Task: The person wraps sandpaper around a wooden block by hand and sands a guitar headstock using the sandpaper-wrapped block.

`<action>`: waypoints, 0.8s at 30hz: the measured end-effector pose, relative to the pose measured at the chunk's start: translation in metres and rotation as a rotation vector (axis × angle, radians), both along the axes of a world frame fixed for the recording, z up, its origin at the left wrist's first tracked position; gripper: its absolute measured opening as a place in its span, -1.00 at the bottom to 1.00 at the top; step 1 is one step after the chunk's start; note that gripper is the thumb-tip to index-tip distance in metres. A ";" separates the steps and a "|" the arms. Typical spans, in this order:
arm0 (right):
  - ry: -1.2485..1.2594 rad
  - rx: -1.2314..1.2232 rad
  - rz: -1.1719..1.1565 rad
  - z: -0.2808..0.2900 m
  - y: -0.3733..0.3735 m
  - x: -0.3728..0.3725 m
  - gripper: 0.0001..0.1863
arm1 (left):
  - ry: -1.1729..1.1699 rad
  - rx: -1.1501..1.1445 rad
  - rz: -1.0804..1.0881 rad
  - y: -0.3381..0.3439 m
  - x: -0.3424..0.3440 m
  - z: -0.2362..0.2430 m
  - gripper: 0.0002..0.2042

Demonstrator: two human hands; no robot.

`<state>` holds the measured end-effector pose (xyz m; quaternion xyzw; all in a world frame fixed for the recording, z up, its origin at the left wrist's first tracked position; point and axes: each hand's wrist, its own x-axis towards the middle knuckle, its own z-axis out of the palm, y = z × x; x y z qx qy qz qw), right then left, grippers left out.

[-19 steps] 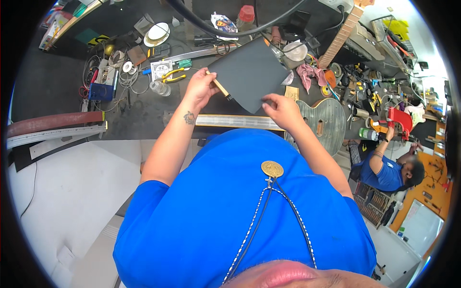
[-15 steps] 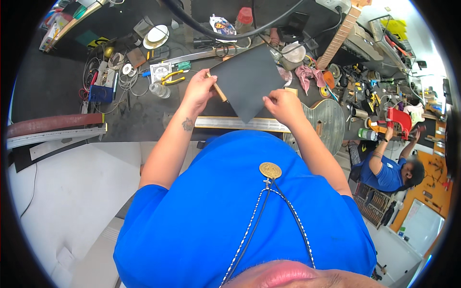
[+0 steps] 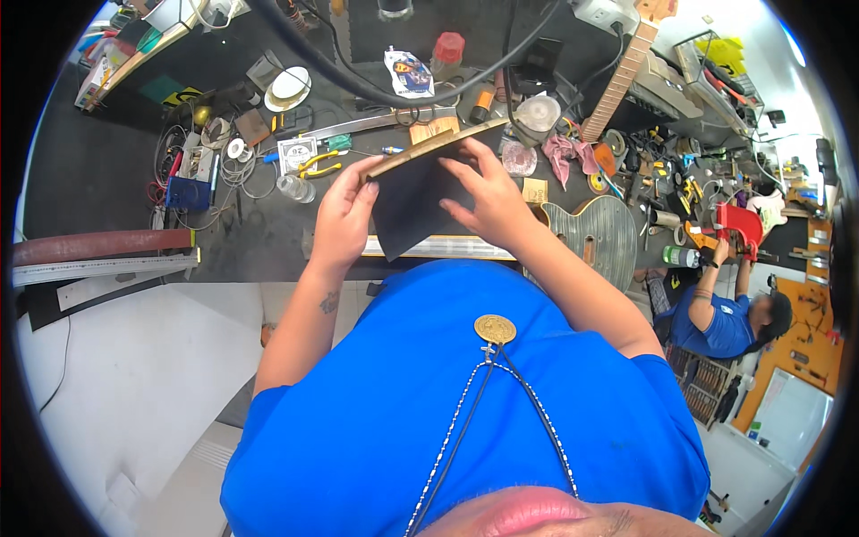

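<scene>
A dark sheet that looks like sandpaper [image 3: 407,210] hangs in front of me over the bench edge, with a tan strip along its upper edge. My left hand [image 3: 347,208] is closed on its left end, thumb on the near side. My right hand [image 3: 490,195] is at the sheet's right part, fingers apart, thumb and forefinger over the dark face. Whether those fingertips press on it I cannot tell. Below the sheet lies a long metal straightedge [image 3: 456,248], partly covered. A grey-green guitar body [image 3: 595,237] lies beside my right forearm.
Behind the sheet are a wooden block [image 3: 434,127] and a red-lidded jar [image 3: 447,52]. Yellow-handled pliers [image 3: 318,166] and a small glass jar [image 3: 295,188] stand left. A black cable [image 3: 358,85] arcs overhead. At far right, a co-worker [image 3: 716,313] handles a red object [image 3: 738,224].
The sheet has turned from a flat, pointed-down position to having its tan edge uppermost. My right hand has moved left and up onto it, its fingers spreading.
</scene>
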<state>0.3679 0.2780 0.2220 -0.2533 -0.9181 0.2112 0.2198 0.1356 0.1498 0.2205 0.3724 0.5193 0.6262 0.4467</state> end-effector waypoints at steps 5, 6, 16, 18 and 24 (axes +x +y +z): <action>0.359 -0.800 -0.066 -0.002 -0.008 -0.013 -0.31 | 0.627 0.182 0.017 -0.020 0.017 0.027 -0.63; 0.479 -1.063 -0.069 -0.002 -0.010 -0.014 -0.31 | 0.627 0.179 0.019 -0.022 0.021 0.027 -0.63; 0.046 0.274 -0.243 0.035 0.025 -0.011 -0.09 | -0.248 0.015 -0.016 -0.008 -0.012 0.006 -0.68; 0.105 0.273 -0.186 0.044 0.033 -0.014 -0.05 | -0.243 0.024 -0.032 -0.004 -0.023 0.005 -0.67; -0.118 0.391 -0.088 0.062 0.060 -0.015 -0.81 | -0.157 -0.080 -0.045 0.001 -0.044 -0.039 -0.64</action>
